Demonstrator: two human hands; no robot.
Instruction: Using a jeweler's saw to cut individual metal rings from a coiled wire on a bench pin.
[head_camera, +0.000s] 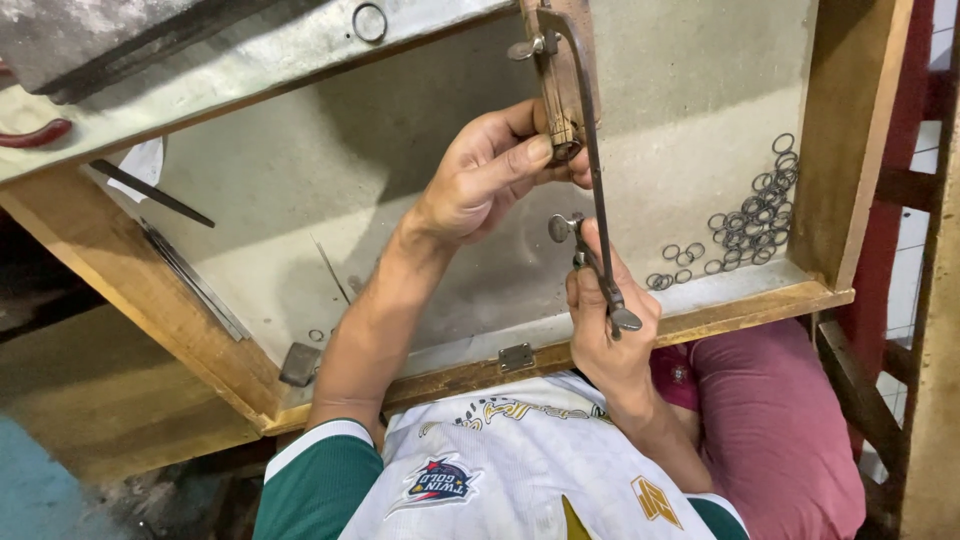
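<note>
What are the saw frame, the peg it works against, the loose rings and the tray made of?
Thin grey saw frame: metal, dull dark finish, with thumbscrew clamps. Brown bench peg: looks like wood, worn and scuffed. Small round rings: probably wire metal, dull grey, thin and open in the middle. Shallow tray: pale grey sheet lining, likely metal, inside a tan wooden rim with visible grain.

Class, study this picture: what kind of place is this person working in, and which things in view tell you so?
Probably a jeweller's or metalworker's bench. The right hand grips a small frame saw, the left hand steadies work on a wooden bench peg, and cut metal rings lie in the wooden catch tray beneath.
</note>
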